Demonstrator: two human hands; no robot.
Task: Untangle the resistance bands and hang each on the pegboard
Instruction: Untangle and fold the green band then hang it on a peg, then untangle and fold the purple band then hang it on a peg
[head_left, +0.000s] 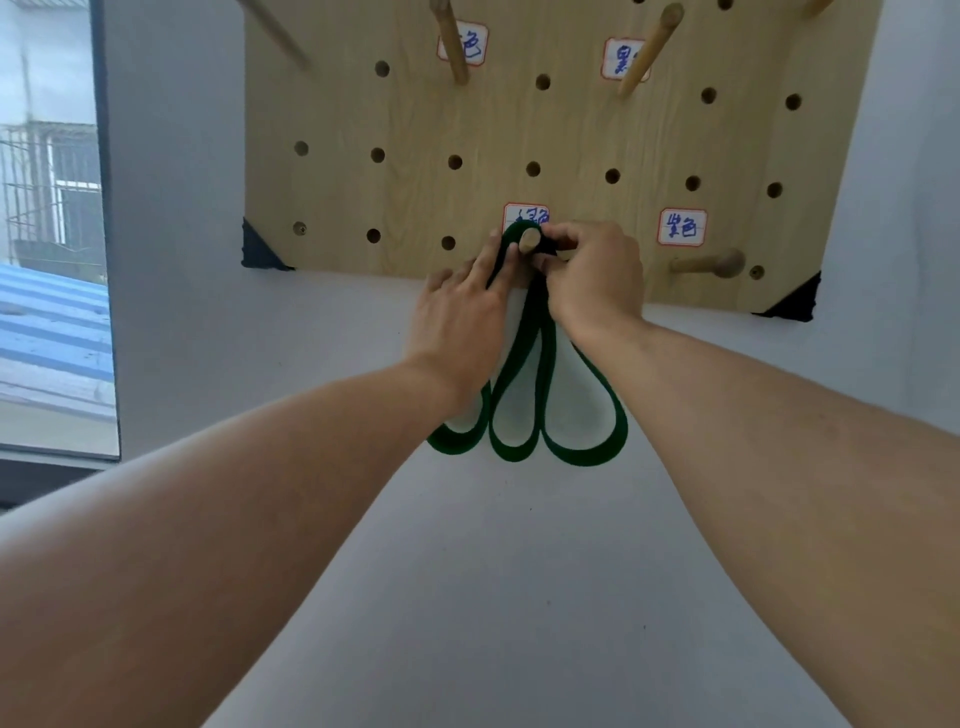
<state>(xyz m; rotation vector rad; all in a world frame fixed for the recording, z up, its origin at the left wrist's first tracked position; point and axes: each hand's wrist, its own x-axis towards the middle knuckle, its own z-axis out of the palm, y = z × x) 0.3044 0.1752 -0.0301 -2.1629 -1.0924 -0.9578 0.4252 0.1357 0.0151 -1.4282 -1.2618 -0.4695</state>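
Where the head camera looks up at the pegboard (395, 197), the green resistance band (524, 400) is draped over a wooden peg (530, 241) in the bottom row, its folds hanging in three loops against the wall (493, 571) below the board's lower edge. The right hand (592, 275) has its fingers curled, pinching the band just beside the peg; the left hand (462, 317) lies with fingers fairly straight, fingertips pressing the band's left side at the peg. The band looks light, soft and stretchy, likely grippy, not slick, so it is best held at the top fold near the peg. Whether every layer sits behind the peg's tip is hard to tell. A bare peg (711, 264) stands to the right, well apart, and open wall lies beneath.
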